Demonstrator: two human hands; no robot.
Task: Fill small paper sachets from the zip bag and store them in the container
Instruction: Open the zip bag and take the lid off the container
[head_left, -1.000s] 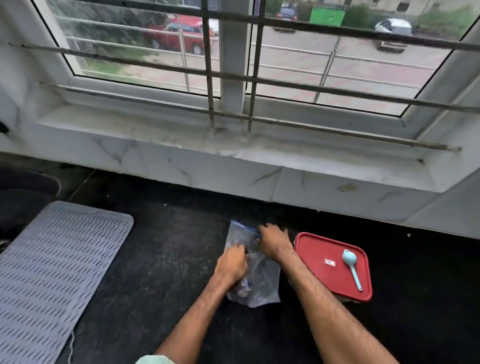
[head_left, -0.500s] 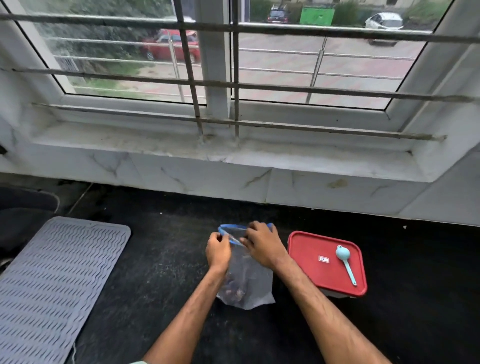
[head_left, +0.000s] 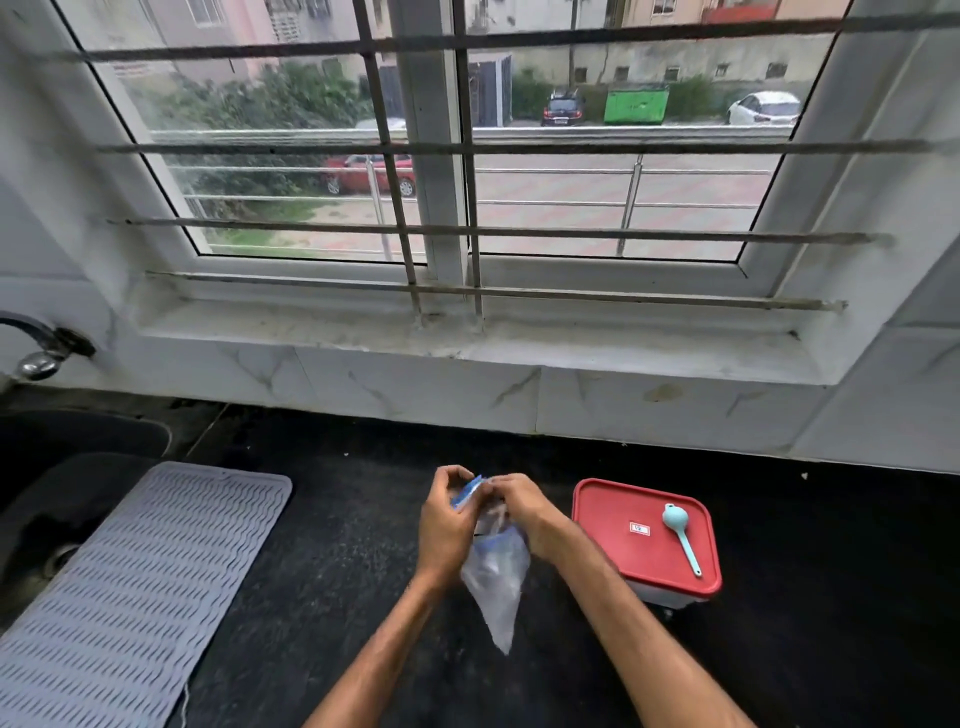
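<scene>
Head view only. The left hand (head_left: 444, 525) and right hand (head_left: 524, 512) meet at the top of the zip bag (head_left: 496, 587), in front of me over the dark surface (head_left: 337, 597). The left fingers (head_left: 452, 475) are curled round the blue zip strip and the right fingers (head_left: 501, 483) pinch the same edge from the other side, so both hands are grasping the bag. The bag hangs from them to a point at its lower corner. I cannot tell whether that corner touches the surface or is just above it. The container (head_left: 670, 597) stands just to the right of the bag with its red lid (head_left: 623, 514) on, and a pale blue scoop (head_left: 680, 535) lies on the lid. My judgement is that the task is at its very start and the step in hand is opening the bag. No paper sachets are in view, filled or empty, so filling, opening the container and storing are all left to do. The hands cover the bag's mouth, so I cannot tell whether the zip is parted or closed. The bag's contents show only as a dim blur through the plastic. The container's inside is hidden under the lid. At left, a ridged grey mat (head_left: 135, 582) runs out of the picture, and the sink (head_left: 62, 467) beside it is mostly in shadow.
</scene>
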